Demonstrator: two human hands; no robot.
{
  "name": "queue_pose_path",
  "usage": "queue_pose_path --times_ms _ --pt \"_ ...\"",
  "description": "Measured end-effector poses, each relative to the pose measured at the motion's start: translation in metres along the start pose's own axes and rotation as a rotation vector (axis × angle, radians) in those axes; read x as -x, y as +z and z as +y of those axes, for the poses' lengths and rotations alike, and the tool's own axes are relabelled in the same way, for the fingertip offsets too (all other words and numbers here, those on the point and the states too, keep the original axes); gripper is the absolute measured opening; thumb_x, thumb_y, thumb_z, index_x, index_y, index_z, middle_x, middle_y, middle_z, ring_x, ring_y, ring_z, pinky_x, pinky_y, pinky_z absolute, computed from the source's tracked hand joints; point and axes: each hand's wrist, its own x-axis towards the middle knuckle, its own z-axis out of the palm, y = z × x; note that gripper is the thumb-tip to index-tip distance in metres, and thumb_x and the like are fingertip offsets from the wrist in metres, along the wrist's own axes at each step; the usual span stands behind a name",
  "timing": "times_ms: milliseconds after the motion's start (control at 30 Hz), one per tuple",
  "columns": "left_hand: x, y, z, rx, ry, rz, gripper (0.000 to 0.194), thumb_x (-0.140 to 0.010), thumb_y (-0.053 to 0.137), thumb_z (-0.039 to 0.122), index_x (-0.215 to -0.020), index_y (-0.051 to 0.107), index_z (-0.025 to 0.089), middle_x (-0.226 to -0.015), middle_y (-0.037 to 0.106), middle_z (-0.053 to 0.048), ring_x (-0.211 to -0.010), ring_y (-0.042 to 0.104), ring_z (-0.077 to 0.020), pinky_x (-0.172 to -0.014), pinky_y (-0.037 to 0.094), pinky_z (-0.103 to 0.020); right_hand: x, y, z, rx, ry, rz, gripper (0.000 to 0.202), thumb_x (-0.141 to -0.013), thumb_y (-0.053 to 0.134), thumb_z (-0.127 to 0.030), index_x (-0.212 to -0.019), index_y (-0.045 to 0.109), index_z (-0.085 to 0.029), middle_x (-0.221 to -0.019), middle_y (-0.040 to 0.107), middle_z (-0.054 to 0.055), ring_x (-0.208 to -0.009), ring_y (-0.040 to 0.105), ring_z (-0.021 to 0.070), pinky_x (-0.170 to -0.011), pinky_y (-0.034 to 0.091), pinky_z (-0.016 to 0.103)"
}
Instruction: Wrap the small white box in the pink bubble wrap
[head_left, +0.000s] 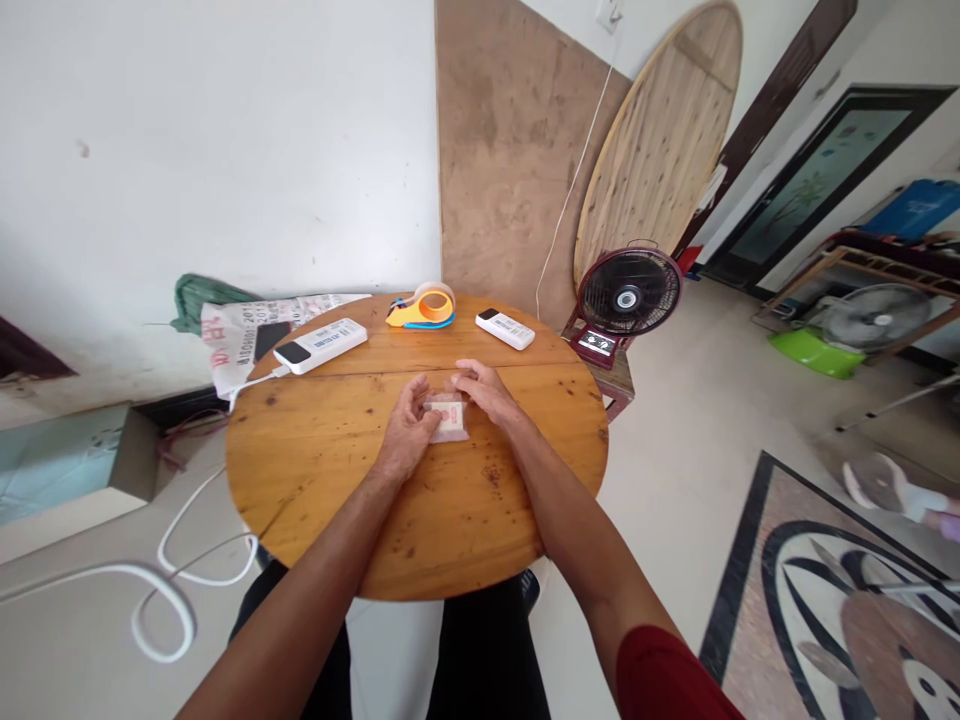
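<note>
Round wooden table [315,470] fills the view, white power bank [321,346] and tape dispenser [422,308] at its far edge, left hand [406,432] and right hand [485,391] flanking a small pale packet [450,418] mid-table, fingertips pinching its edges.

Both hands rest on the round wooden counter [315,470]. The left hand [405,432] and right hand [486,392] touch a small clear plastic packet with a pink label [450,418] between them. A yellow-and-blue tape holder [421,308] sits farther back.
</note>
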Motion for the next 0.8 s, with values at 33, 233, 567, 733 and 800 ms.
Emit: queue_pose_path --times_ms 33,233,567,733,800 --pt "0.001 0.0 0.001 -0.004 0.005 0.0 0.075 -0.062 0.071 0.025 -0.132 0.045 0.02 -0.141 0.047 -0.016 -0.132 0.046 -0.0293 -0.105 0.043 -0.045 0.001 -0.001 -0.001 0.0 0.003 -0.012 0.04 -0.075 0.066 -0.026 -0.114 0.061 -0.02 -0.085 0.066 -0.001 -0.073 0.06 0.0129 -0.063 0.046 0.025" --pt "0.002 -0.001 0.002 -0.019 0.016 -0.027 0.075 -0.062 0.072 0.026 -0.132 0.046 0.021 -0.141 0.047 -0.015 -0.131 0.047 -0.0299 -0.104 0.044 -0.045 0.005 0.002 -0.001 -0.065 0.007 -0.002 0.043 -0.072 0.069 -0.022 -0.114 0.061 -0.02 -0.078 0.065 -0.002 -0.063 0.057 0.0108 -0.056 0.045 0.023" --pt "0.0 0.0 0.0 -0.026 -0.017 -0.04 0.076 -0.065 0.073 0.029 -0.134 0.045 0.02 -0.143 0.045 -0.017 -0.127 0.05 -0.0304 -0.1 0.047 -0.046 0.009 0.011 -0.001 -0.224 -0.127 -0.04 0.03 -0.068 0.069 -0.018 -0.098 0.065 -0.018 -0.076 0.064 -0.002 -0.069 0.061 0.0113 -0.074 0.053 0.028" --pt "-0.001 -0.002 -0.002 -0.069 -0.054 -0.04 0.08 -0.067 0.073 0.032 -0.138 0.04 0.02 -0.144 0.043 -0.018 -0.121 0.053 -0.0285 -0.096 0.049 -0.043 0.013 0.011 -0.003 -0.18 -0.191 -0.057 0.024 -0.066 0.071 -0.023 -0.089 0.067 -0.018 -0.078 0.066 0.0 -0.072 0.061 0.0126 -0.072 0.052 0.028" --pt "-0.002 -0.003 -0.001 -0.078 -0.066 -0.051 0.083 -0.067 0.072 0.033 -0.14 0.038 0.017 -0.141 0.045 -0.019 -0.12 0.054 -0.0284 -0.096 0.048 -0.043 0.013 0.01 -0.003 -0.18 -0.205 -0.065 0.024 -0.065 0.071 -0.023 -0.088 0.067 -0.017 -0.078 0.066 0.0 -0.072 0.061 0.0127 -0.071 0.051 0.028"
